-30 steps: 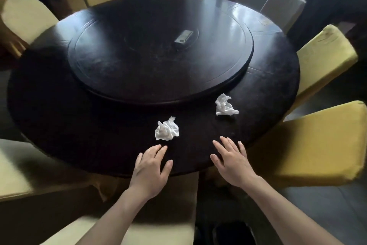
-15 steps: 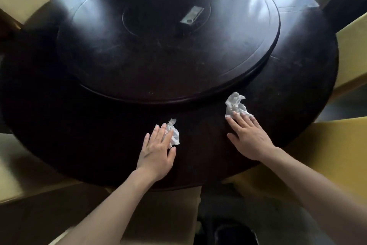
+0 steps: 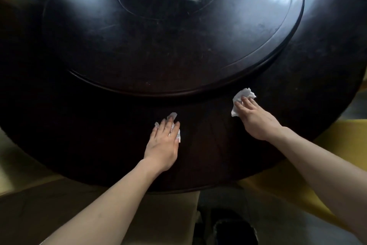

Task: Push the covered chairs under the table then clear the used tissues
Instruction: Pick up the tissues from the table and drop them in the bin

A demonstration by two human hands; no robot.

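Basically one tissue per hand, no crossing needed. Both lie on the table (image 3: 83, 135) rim, just outside the turntable (image 3: 178, 50) edge. Left hand (image 3: 163, 141) lies flat, fingers straight, on top of the left tissue (image 3: 172, 115), which pokes out past the fingertips on the turntable side. Right hand (image 3: 256, 119) fingers lie extended over the right tissue (image 3: 244, 94), also turntable-side of the palm. Neither wad gripped yet. Next move, my guess: curl fingers, rake each wad away from the turntable. Covered chair (image 3: 297, 181) tucked under the rim
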